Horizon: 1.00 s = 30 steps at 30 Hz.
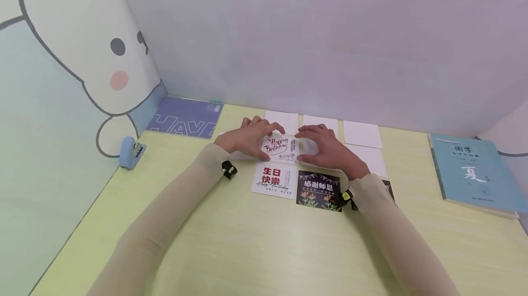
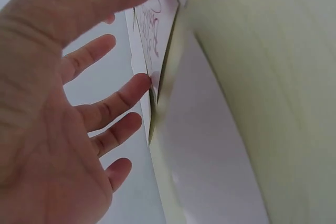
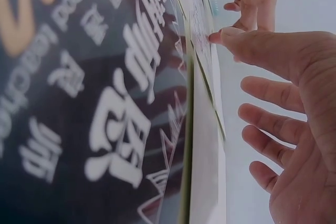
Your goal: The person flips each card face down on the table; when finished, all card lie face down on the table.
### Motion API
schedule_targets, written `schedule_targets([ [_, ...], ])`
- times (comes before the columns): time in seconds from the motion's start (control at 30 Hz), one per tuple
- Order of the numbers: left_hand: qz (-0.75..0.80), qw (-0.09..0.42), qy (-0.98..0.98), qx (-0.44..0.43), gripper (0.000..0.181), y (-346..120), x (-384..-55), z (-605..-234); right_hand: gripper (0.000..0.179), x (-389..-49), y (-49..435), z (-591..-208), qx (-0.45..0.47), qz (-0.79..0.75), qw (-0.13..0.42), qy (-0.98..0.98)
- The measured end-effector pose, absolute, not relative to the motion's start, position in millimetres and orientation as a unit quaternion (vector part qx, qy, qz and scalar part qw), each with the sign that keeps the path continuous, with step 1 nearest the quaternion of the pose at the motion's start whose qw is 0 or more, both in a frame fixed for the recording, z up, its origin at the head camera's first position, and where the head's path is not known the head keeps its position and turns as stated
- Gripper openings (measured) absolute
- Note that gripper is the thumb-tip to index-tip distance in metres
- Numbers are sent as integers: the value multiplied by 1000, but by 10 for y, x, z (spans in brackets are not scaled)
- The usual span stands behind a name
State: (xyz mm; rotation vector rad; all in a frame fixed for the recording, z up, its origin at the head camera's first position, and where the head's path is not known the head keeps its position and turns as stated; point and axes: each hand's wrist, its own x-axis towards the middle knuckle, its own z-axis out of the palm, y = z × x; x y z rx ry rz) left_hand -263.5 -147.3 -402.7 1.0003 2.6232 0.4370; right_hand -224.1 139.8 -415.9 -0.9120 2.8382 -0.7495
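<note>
A white "Happy Birthday" card lies on the table between the two hands. My left hand spans its left side, thumb near the lower corner and index finger at the upper one. In the left wrist view, another fingertip comes right up to the card's edge. Opposite, my right hand spans the right side, its thumb near the card and the other fingers spread. Below lie a white card with red characters and a dark card with flowers.
Blank white cards fill the back row, with more whites partly under the hands. Another dark card is mostly hidden by the right wrist. A purple notebook and blue stapler lie left; a blue book lies right. Walls border the table.
</note>
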Motion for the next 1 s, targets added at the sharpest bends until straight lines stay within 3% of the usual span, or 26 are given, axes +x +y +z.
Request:
schedule_targets([
  [0.7, 207, 141, 901, 355, 89, -1549, -2670, -4136, 80, -2237, 1269, -4117, -292, -204, 53, 933],
  [1.0, 201, 87, 909, 355, 78, -1478, -2541, -4135, 101, -2209, 1273, -4089, -270, -235, 24, 933],
])
